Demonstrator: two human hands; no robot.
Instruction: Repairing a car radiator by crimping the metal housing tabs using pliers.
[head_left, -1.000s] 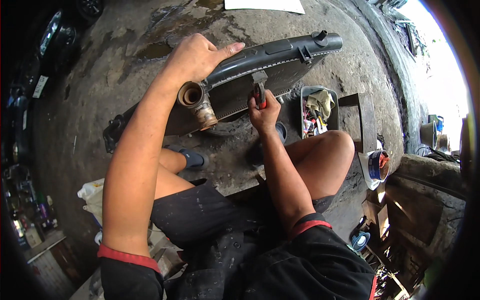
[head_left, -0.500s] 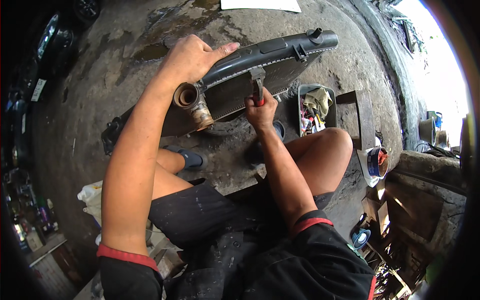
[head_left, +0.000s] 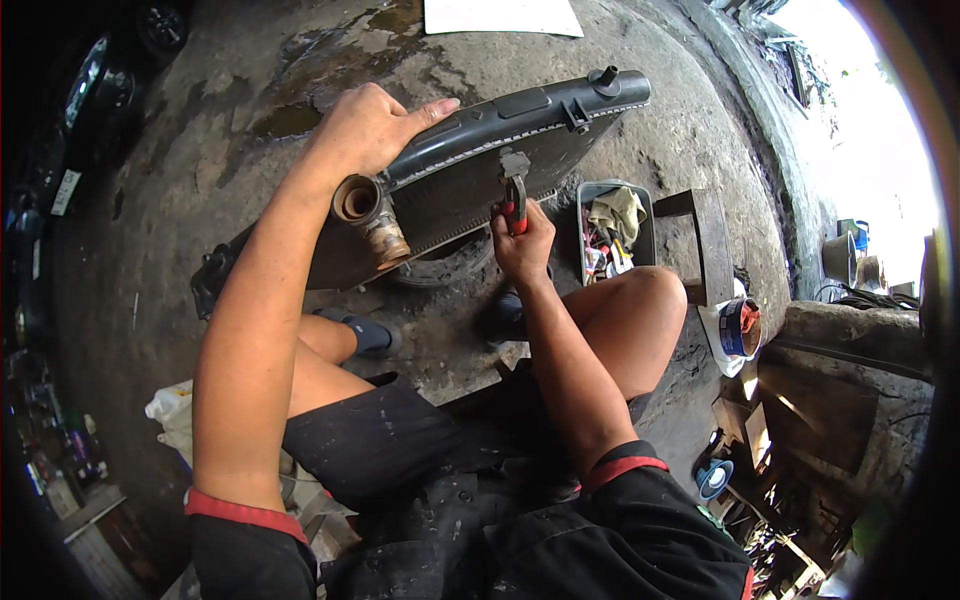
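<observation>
One black radiator (head_left: 462, 195), left fingers (head_left: 433, 113) gripping its top edge, right fingers (head_left: 499, 228) closed round red-handled pliers (head_left: 517, 216)

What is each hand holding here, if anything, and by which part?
The right hand grips the pliers by their red handles. The left hand holds the radiator by its black top tank.

Daylight glares blown-out white at upper right; the left edge sinks into fisheye-curved darkness.

The radiator tank (head_left: 520, 112) is black, the tool grip (head_left: 519, 222) red, the black sleeves (head_left: 640, 512) red-trimmed.
</observation>
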